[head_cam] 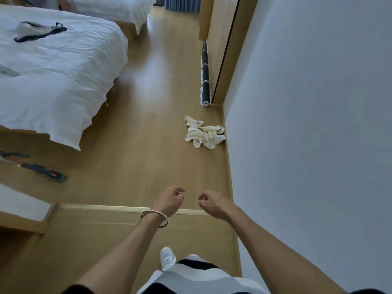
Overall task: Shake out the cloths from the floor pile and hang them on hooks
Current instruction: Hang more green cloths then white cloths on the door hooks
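Note:
A small pile of white cloths lies on the wooden floor against the base of the right wall. Both my arms reach forward, well short of the pile. My left hand, with a bangle on its wrist, has loosely curled fingers and holds nothing. Beside it, my right hand is also loosely curled and empty. No hooks are visible.
A bed with white sheets fills the left side, with a dark-strapped item on it. A rolled dark mat lies along the wardrobe. A mop head rests on the floor at left. The white wall runs along the right.

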A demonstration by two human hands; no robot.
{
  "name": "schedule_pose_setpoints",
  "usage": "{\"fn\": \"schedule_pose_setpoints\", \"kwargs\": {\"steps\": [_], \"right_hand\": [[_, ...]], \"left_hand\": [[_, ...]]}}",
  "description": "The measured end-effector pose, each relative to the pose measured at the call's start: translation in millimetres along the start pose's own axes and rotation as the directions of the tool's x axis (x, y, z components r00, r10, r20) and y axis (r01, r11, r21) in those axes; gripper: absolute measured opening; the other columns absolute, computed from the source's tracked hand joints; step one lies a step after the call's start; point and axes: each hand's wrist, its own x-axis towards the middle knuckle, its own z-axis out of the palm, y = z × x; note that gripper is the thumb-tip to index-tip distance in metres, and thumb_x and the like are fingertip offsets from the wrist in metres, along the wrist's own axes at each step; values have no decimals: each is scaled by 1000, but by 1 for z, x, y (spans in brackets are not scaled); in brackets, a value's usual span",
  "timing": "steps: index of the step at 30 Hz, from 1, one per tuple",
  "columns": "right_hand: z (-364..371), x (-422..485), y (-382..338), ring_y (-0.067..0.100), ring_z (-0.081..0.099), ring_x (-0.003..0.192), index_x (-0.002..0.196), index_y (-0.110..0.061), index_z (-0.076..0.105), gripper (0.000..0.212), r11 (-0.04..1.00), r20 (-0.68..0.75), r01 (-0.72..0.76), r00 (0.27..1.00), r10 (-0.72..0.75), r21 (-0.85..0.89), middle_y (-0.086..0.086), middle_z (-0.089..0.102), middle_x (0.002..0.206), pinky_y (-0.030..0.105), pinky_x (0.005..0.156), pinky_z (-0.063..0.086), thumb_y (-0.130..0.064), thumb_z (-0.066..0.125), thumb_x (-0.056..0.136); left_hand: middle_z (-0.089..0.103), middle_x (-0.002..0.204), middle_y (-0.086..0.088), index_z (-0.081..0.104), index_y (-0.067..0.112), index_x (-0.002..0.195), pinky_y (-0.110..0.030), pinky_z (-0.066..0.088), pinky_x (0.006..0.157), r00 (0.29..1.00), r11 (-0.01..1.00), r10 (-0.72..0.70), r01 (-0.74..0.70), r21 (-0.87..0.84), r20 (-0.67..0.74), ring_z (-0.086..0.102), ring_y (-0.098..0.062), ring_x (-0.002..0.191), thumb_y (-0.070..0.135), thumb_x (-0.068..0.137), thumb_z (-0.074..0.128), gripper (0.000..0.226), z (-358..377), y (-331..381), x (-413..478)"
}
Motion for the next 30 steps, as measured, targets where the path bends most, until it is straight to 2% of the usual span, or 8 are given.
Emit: {"fn": "schedule_pose_setpoints", "kwargs": {"steps": [3, 12, 15, 16, 20, 24, 27, 30], "right_hand": [[-4, 23, -19, 32, 60, 108, 113, -1, 64, 34, 998, 42, 13, 999, -10, -59, 18, 64, 119, 42, 94, 50, -17, 42, 91], [-55, 106, -31, 32, 60, 109, 115, 2, 62, 36, 999, 89, -13, 996, 16, -38, 16, 64, 121, 39, 94, 49, -14, 39, 92], [-76, 143, -29, 26, 60, 85, 92, -3, 66, 30, 998, 104, -2, 995, 8, -63, 15, 68, 105, 29, 75, 47, -10, 37, 89], [-85, 157, -30, 24, 59, 80, 87, -6, 66, 30, 998, 105, -3, 994, 9, -62, 12, 68, 99, 29, 74, 46, -9, 37, 89], [-135, 217, -28, 30, 63, 102, 108, 0, 66, 36, 999, 94, 10, 996, -6, -39, 16, 66, 114, 28, 80, 48, -10, 35, 93], [-201, 267, -20, 28, 62, 103, 113, -5, 66, 37, 1000, 40, 26, 999, -26, -7, 14, 66, 116, 31, 85, 49, -15, 36, 94], [-241, 298, -6, 26, 60, 95, 110, -5, 65, 35, 999, 37, 33, 999, -33, -1, 11, 64, 106, 27, 75, 44, -15, 36, 95], [-264, 319, 10, 22, 54, 84, 90, -10, 62, 27, 1000, 60, -8, 998, 9, -17, 9, 59, 95, 26, 61, 40, -14, 36, 94]], "left_hand": [[66, 116, -6, 63, 13, 116, -29, 46, 94, 1000, 1000, -4, 4, -18, -3, 60, -23, 107, 12, 89, 46, 32, -18, 1, 25], [65, 117, -7, 62, 14, 119, -30, 47, 92, 998, 999, -34, 33, 16, 46, 60, -25, 108, 13, 91, 44, 33, -51, 25, 98], [65, 118, -7, 62, 14, 118, -30, 47, 92, 998, 998, -50, 49, 27, 27, 60, -24, 108, 12, 91, 44, 33, -67, 37, 127], [65, 118, -6, 62, 14, 119, -28, 46, 90, 998, 997, -55, 54, 46, 16, 61, -23, 107, 13, 91, 44, 33, -73, 43, 139], [64, 121, -2, 61, 20, 119, -24, 44, 88, 998, 992, -65, 67, 108, -25, 60, -21, 108, 16, 91, 42, 34, -92, 79, 198], [62, 124, -2, 60, 20, 122, -23, 42, 88, 997, 980, -64, 69, 188, -32, 58, -20, 111, 16, 92, 40, 36, -106, 131, 254], [63, 122, -2, 59, 20, 122, -25, 44, 87, 996, 976, -77, 82, 202, -35, 60, -23, 108, 15, 92, 39, 37, -111, 165, 294], [63, 121, -2, 60, 20, 121, -25, 45, 87, 997, 976, -75, 71, 205, 8, 60, -21, 106, 15, 91, 40, 36, -107, 184, 321]]}}
